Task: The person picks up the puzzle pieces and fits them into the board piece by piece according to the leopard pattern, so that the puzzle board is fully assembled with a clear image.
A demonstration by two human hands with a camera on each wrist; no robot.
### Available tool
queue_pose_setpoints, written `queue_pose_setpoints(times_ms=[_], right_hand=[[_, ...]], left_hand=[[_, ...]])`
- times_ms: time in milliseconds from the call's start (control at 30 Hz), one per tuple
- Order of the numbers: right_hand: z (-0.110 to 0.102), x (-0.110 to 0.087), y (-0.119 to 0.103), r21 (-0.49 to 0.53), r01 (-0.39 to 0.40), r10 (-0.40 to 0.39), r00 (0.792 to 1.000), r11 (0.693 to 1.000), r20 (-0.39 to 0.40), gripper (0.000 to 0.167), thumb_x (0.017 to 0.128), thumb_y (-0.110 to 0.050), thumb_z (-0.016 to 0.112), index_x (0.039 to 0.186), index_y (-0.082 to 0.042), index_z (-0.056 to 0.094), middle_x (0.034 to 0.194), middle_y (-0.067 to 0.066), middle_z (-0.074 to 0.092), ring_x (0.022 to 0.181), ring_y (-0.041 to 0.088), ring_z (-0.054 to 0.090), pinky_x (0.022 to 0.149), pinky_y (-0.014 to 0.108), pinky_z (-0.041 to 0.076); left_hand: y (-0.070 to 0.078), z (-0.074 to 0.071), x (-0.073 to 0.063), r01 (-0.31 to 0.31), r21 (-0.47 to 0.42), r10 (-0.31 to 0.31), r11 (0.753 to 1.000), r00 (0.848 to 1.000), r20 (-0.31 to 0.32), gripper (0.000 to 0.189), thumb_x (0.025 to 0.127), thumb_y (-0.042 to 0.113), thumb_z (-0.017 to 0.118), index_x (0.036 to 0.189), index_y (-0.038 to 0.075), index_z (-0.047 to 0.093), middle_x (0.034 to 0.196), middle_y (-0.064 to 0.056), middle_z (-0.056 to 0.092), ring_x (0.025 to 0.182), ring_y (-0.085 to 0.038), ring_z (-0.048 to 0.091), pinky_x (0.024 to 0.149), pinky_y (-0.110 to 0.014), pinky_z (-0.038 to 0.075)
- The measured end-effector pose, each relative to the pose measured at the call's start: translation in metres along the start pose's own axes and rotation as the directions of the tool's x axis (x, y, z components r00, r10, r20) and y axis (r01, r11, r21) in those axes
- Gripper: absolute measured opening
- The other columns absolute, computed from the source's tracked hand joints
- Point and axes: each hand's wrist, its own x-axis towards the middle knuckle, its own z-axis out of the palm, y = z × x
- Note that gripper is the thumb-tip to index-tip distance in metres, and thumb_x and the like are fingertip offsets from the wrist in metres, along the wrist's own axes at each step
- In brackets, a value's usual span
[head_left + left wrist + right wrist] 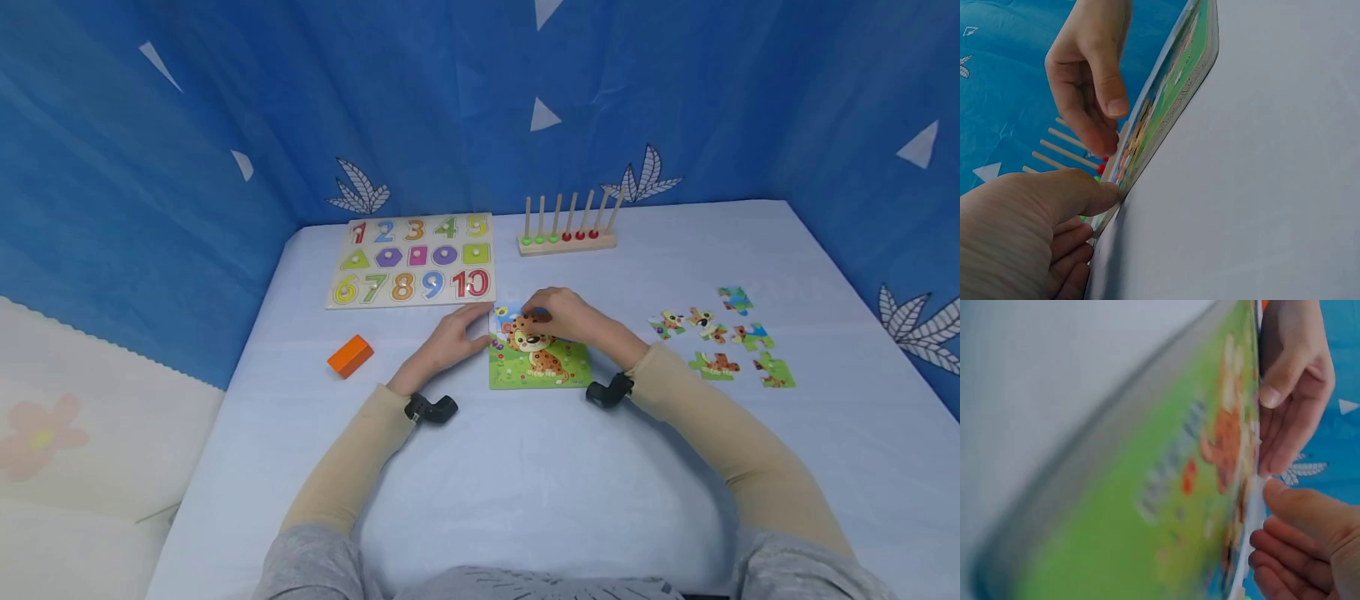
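Observation:
A jigsaw puzzle board [510, 375] with a spotted leopard cub on green grass lies flat between the hands, with puzzle pieces set in it. My left hand [450, 337] rests at its left edge, the thumb touching the board's side and the fingers extended toward the upper left corner. My right hand [573, 317] hovers low over the board's upper part, fingers loosely bent near the cub's head. In the left wrist view nothing shows between that right hand's [1094, 75] thumb and fingers. The right wrist view shows the board's green front [1104, 531] blurred and close.
Several loose puzzle pieces [716, 367] lie scattered to the right. Behind the board is a number and shape board [382, 304], with a peg stand [566, 244] of green and red beads beside it. At left lies an orange block [350, 357]. Blue curtains [465, 108] border the table.

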Motion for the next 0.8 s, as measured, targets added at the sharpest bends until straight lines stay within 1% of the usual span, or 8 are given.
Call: queue_pose_setpoints(times_ms=[167,300,433,533,600,633,700,800], right_hand=[[-0.03,-0.017,0.013,0.171,-0.053,0.068,0.994,0.984,-0.081,0.04,0.086,-0.02,0.071,0.119,0.001,0.063,0.117,0.014,0.063,0.109,0.03,0.056,0.094,0.046,0.046],[-0.066,-0.048,0.043,0.224,-0.171,0.209,0.966,0.959,-0.156,0.049,0.087,-0.026,0.069,0.127,0.0,0.057,0.125,0.018,0.057,0.116,0.035,0.051,0.099,0.05,0.041],[-0.091,-0.098,0.113,0.299,-0.338,0.403,0.894,0.892,-0.195,0.054,0.088,-0.035,0.067,0.132,-0.007,0.054,0.132,0.016,0.052,0.123,0.034,0.045,0.099,0.05,0.04],[-0.092,-0.14,0.185,0.32,-0.443,0.52,0.825,0.838,-0.219,0.059,0.087,-0.046,0.063,0.136,-0.015,0.051,0.137,0.011,0.049,0.127,0.032,0.042,0.099,0.051,0.04],[-0.089,-0.165,0.221,0.308,-0.511,0.582,0.783,0.803,-0.219,0.067,0.085,-0.055,0.06,0.14,-0.017,0.047,0.141,0.011,0.046,0.129,0.033,0.038,0.1,0.053,0.038],[-0.09,-0.175,0.228,0.283,-0.546,0.607,0.765,0.789,-0.215,0.073,0.084,-0.059,0.059,0.141,-0.015,0.045,0.141,0.014,0.044,0.129,0.036,0.038,0.099,0.058,0.036],[-0.091,-0.191,0.236,0.247,-0.589,0.635,0.749,0.769,-0.189,0.081,0.083,-0.063,0.056,0.143,-0.01,0.042,0.143,0.019,0.04,0.129,0.041,0.035,0.098,0.061,0.034],[-0.097,-0.199,0.218,0.216,-0.626,0.659,0.739,0.749,-0.14,0.081,0.087,-0.058,0.055,0.144,-0.004,0.038,0.144,0.026,0.035,0.128,0.046,0.032,0.099,0.064,0.031]], left_hand=[[-0.001,0.002,0.0,-0.002,0.006,0.002,1.0,1.0,-0.004,0.061,0.086,0.017,0.068,0.14,0.002,0.043,0.143,-0.014,0.042,0.133,-0.026,0.036,0.111,-0.032,0.027],[-0.002,0.001,-0.001,0.01,0.014,-0.01,1.0,1.0,0.004,0.061,0.087,0.017,0.068,0.14,0.002,0.042,0.143,-0.013,0.041,0.133,-0.025,0.035,0.111,-0.031,0.026],[-0.001,0.0,0.001,0.01,0.019,-0.01,1.0,1.0,0.005,0.061,0.087,0.017,0.068,0.14,0.002,0.042,0.143,-0.013,0.041,0.133,-0.025,0.036,0.112,-0.032,0.026],[0.0,-0.001,0.001,0.001,0.018,-0.001,1.0,1.0,-0.004,0.061,0.086,0.017,0.068,0.14,0.001,0.042,0.143,-0.014,0.042,0.133,-0.027,0.036,0.112,-0.034,0.026],[-0.001,0.0,0.001,0.0,0.019,0.0,1.0,1.0,-0.001,0.061,0.087,0.017,0.068,0.14,0.001,0.042,0.143,-0.014,0.042,0.133,-0.027,0.036,0.112,-0.034,0.026],[-0.001,0.0,0.001,0.003,0.018,-0.003,1.0,1.0,0.001,0.061,0.087,0.017,0.068,0.14,0.001,0.042,0.143,-0.014,0.042,0.133,-0.027,0.036,0.112,-0.034,0.026],[0.0,0.0,0.0,0.008,0.012,-0.008,1.0,1.0,0.006,0.061,0.087,0.017,0.068,0.14,0.001,0.042,0.142,-0.015,0.042,0.133,-0.027,0.036,0.112,-0.035,0.027],[0.0,0.0,-0.001,0.02,0.001,-0.02,1.0,1.0,0.009,0.061,0.087,0.017,0.068,0.14,0.002,0.042,0.143,-0.014,0.042,0.133,-0.027,0.036,0.112,-0.035,0.027]])
